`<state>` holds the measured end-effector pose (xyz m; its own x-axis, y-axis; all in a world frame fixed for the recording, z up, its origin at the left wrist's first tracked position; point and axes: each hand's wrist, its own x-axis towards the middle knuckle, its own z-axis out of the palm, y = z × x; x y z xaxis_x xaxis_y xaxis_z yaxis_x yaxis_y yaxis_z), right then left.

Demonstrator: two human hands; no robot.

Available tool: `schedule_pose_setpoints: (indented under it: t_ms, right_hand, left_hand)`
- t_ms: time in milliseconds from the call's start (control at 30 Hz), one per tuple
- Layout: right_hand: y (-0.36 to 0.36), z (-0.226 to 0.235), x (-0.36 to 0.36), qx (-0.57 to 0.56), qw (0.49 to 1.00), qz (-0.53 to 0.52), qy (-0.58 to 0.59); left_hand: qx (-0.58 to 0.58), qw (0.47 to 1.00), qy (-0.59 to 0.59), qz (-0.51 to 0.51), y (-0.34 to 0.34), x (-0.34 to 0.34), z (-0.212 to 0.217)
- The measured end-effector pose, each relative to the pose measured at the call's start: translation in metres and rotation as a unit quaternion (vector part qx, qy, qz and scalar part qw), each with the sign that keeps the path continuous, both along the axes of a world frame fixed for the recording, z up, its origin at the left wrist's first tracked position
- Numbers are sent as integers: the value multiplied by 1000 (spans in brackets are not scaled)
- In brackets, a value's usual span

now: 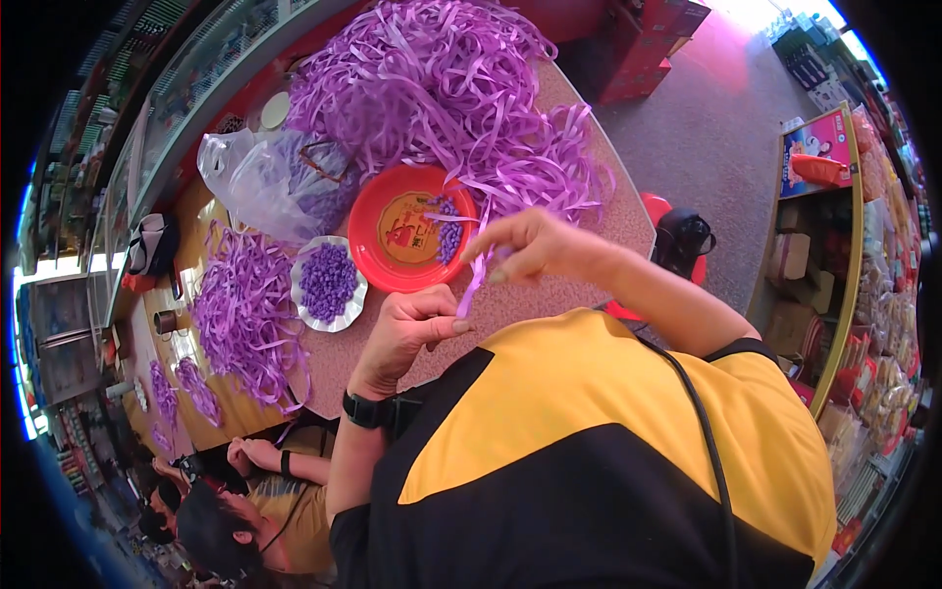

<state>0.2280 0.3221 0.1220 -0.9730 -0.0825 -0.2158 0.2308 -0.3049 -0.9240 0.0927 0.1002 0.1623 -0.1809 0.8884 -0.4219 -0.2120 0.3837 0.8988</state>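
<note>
My left hand [414,331] pinches the lower end of a narrow purple ribbon [473,287] between thumb and fingers. Just above and to the right, my right hand [530,247] bends its fingers around the ribbon's upper part; its exact fingertip contact is partly hidden. Both hands are at the near edge of a red plastic plate [365,240]. Small purple beads [449,236] lie along the plate's right side, with a thin strip of ribbon by them. Left of the plate, a white fluted dish [356,303] holds a heap of similar purple beads [328,281].
A big pile of purple ribbons [422,83] covers the table's [616,201] far side. A clear plastic bag [240,172] and another ribbon heap [240,314] lie left. At lower left sits another person [294,510]. A red stool [655,208] with a black object stands right.
</note>
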Motion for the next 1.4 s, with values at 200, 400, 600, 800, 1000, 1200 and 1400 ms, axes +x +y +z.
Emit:
schedule_pose_setpoints:
  t_ms: [200, 400, 600, 800, 1000, 1200, 1400]
  right_hand:
    - [-15, -10, 3, -22, 998, 57, -14]
    - [24, 12, 12, -76, 996, -34, -16]
    - [52, 13, 13, -288, 934, -209, -30]
    - [75, 10, 8, -313, 919, -239, 28]
    - [77, 57, 11, -67, 976, -207, 28]
    - [30, 62, -6, 215, 975, -55, -13]
    - [-29, 90, -32, 309, 945, -72, 77]
  left_hand:
    - [46, 998, 35, 31, -4, 7, 4]
    - [60, 997, 2, 56, -14, 14, -8]
    - [85, 987, -99, 90, -21, 14, -28]
    - [9, 956, -205, 210, -33, 0, -61]
    - [-131, 968, 80, 200, -51, -9, -87]
    - [-4, 892, 443, 87, -16, -12, -24]
    - [143, 981, -52, 122, 7, -17, 21]
